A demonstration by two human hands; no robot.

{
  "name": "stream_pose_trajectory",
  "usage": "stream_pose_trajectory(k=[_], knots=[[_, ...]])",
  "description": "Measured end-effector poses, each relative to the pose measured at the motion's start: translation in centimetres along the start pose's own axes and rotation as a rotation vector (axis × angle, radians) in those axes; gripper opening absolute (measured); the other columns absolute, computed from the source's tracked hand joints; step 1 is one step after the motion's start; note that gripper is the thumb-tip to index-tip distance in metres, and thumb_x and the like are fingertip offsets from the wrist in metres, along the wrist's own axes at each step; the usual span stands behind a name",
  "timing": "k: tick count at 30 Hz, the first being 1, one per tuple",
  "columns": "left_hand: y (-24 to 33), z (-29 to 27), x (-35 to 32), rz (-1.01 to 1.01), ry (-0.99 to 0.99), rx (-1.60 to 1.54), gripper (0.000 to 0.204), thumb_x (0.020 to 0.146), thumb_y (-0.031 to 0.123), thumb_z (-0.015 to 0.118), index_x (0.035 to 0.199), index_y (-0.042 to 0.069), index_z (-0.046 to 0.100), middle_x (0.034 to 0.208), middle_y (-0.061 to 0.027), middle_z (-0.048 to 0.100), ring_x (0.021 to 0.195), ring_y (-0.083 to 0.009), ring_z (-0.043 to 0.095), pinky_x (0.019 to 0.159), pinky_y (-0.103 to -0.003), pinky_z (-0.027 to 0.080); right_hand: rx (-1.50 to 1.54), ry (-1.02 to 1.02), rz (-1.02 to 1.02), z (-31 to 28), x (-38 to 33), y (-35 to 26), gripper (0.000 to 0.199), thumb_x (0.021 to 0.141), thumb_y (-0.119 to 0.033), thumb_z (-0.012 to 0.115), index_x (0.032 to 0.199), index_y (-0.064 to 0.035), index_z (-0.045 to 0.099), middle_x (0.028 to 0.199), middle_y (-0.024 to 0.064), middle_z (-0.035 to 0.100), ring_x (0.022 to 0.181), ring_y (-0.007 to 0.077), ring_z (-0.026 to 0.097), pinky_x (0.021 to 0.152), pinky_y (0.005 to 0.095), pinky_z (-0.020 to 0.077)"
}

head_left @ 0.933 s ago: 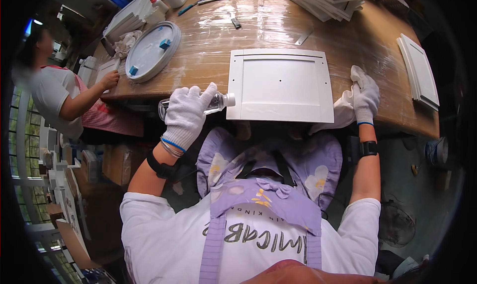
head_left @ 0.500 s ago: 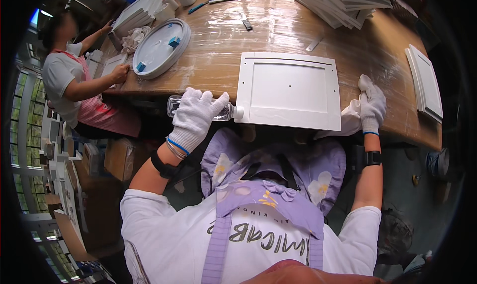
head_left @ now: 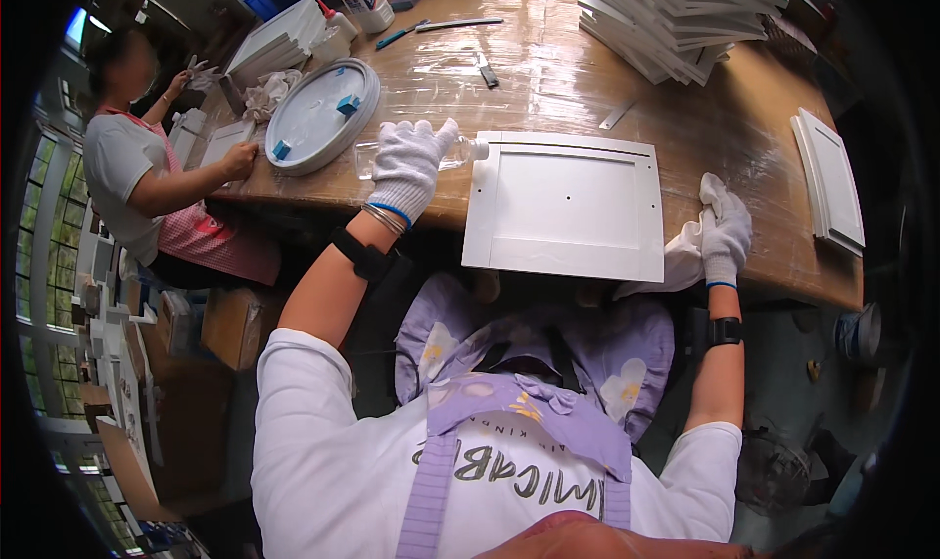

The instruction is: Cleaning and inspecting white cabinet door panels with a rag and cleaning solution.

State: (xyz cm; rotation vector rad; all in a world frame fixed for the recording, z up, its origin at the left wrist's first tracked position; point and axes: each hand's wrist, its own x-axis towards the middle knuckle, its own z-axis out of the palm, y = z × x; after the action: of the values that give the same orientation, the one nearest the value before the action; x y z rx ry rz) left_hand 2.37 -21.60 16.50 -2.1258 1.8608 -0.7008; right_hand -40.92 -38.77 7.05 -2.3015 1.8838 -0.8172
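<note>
A clear plastic bottle [head_left: 460, 152] lies on its side on the brown wooden surface [head_left: 558, 79], just left of a flat white rectangular framed panel [head_left: 566, 205]. A crumpled white cloth [head_left: 685, 251] rests at the panel's lower right corner.

Both hands gloved white. Left hand [head_left: 409, 163] reaching forward, fingers curled down, arm extended. Right hand [head_left: 726, 238] closed, forearm straight.

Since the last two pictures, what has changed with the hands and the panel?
Little. The left hand stays on the clear bottle beside the white panel; the right hand still clutches the white cloth at the panel's right edge. Only the camera view shifted.
</note>
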Motion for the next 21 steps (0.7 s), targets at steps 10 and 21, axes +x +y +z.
stream_pose_trajectory(k=[10, 21], knots=[[5.7, -2.2, 6.1, 0.195, 0.026, -0.009, 0.038, 0.090, 0.016, 0.053, 0.127, 0.023, 0.054, 0.092, -0.0048, 0.062, 0.088, -0.0218, 0.063, 0.079, -0.040, 0.044, 0.011, 0.068, -0.016, -0.2, -0.5, -0.5, 0.041, 0.078, -0.017, 0.071, 0.118, -0.0157, 0.065, 0.114, 0.0086, 0.064, 0.106, 0.0309, 0.059, 0.094, 0.0381, 0.0481], [6.4, -2.6, 9.5, 0.173, 0.044, 0.011, 0.032, 0.091, 0.016, 0.054, 0.121, 0.025, 0.058, 0.093, -0.0039, 0.066, 0.092, -0.0212, 0.065, 0.081, -0.041, 0.044, 0.018, 0.044, -0.030, -0.8, -0.2, -1.9, 0.038, 0.078, -0.018, 0.071, 0.115, -0.0174, 0.066, 0.111, 0.0070, 0.064, 0.104, 0.0311, 0.059, 0.092, 0.0390, 0.0488]])
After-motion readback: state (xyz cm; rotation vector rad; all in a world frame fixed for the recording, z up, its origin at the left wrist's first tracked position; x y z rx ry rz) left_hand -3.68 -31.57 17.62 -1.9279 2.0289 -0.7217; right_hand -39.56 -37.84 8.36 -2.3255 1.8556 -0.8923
